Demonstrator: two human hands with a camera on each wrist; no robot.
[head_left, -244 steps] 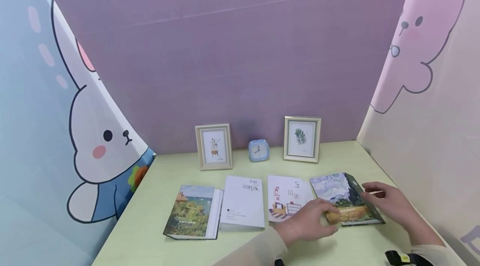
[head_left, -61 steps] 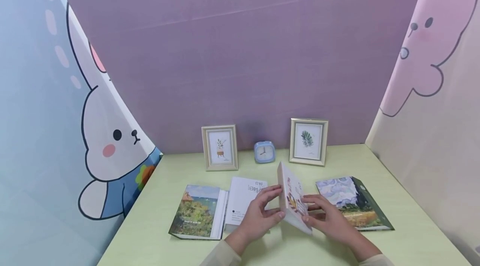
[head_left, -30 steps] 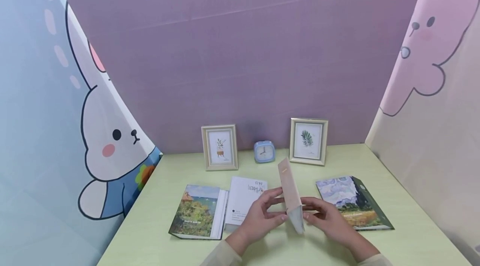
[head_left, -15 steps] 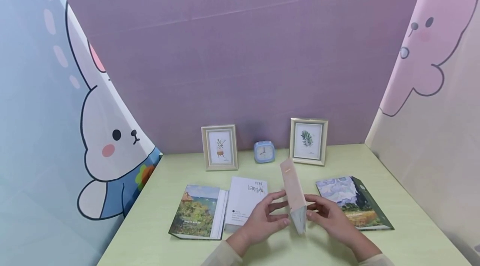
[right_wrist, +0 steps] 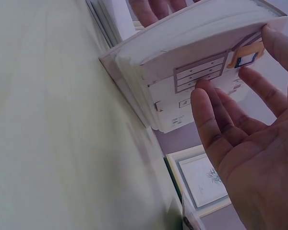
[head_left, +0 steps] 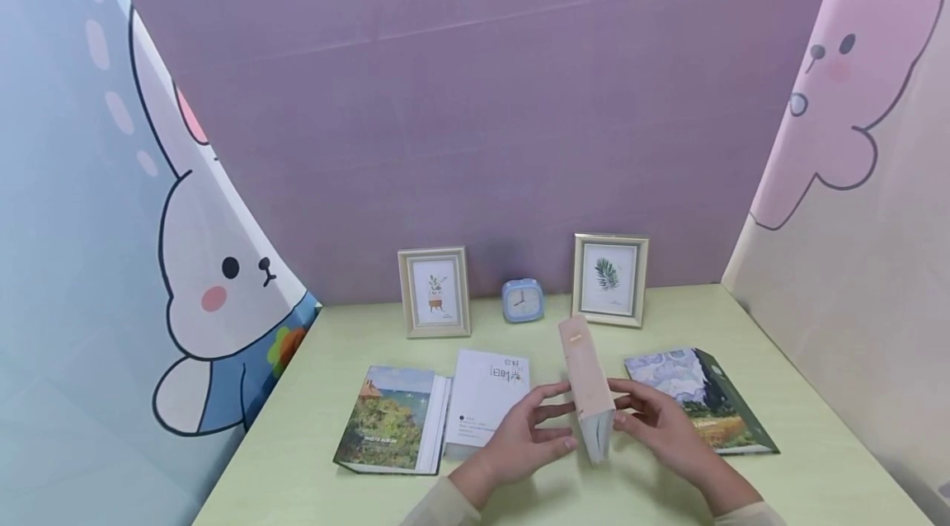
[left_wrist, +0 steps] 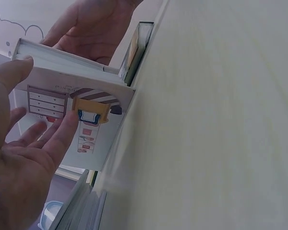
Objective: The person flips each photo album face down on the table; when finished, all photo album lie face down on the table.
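A pale pink photo album [head_left: 584,369] stands on edge between my hands, its spine facing up and its page end toward me. My left hand [head_left: 519,439] has its fingertips against the album's left cover, with the thumb held apart near the front end. On the other side, my right hand [head_left: 660,427] touches the right cover with extended fingers. In the left wrist view, the cover [left_wrist: 93,139] shows printed furniture with spread fingers before it. The right wrist view shows a drawer print on the cover [right_wrist: 163,103] beside the right fingertips.
Left of the hands lie a white album [head_left: 482,394] and a landscape-covered photo album [head_left: 389,419]. Another painted album [head_left: 686,394] lies at right. Behind stand two picture frames [head_left: 403,295] and a blue clock [head_left: 523,301] on the pale green table [head_left: 356,328].
Earlier both hands were at the right painted album. Since then the pink album has been lifted from lying flat, turned spine up, and shifted slightly right; the left thumb has moved off its end.
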